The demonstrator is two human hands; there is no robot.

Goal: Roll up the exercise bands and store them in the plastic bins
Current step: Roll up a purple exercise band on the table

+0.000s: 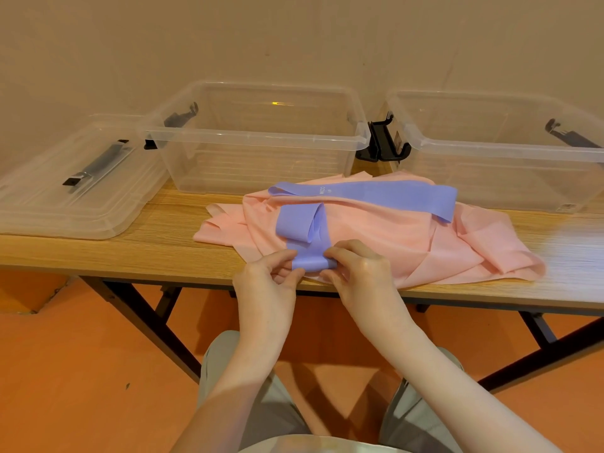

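Note:
A purple exercise band (376, 196) lies across a crumpled pink band (408, 237) on the wooden table (147, 243). Its near end is curled into a small roll at the table's front edge. My left hand (268, 276) pinches the left side of that roll and my right hand (356, 273) pinches the right side. Two clear plastic bins stand open at the back: one in the middle (255, 138), one at the right (510, 148).
A clear lid (65, 191) with a black handle lies flat at the left of the table. Black latch clips (380, 142) hang between the two bins. A beige wall stands close behind. Orange floor and black table legs show below.

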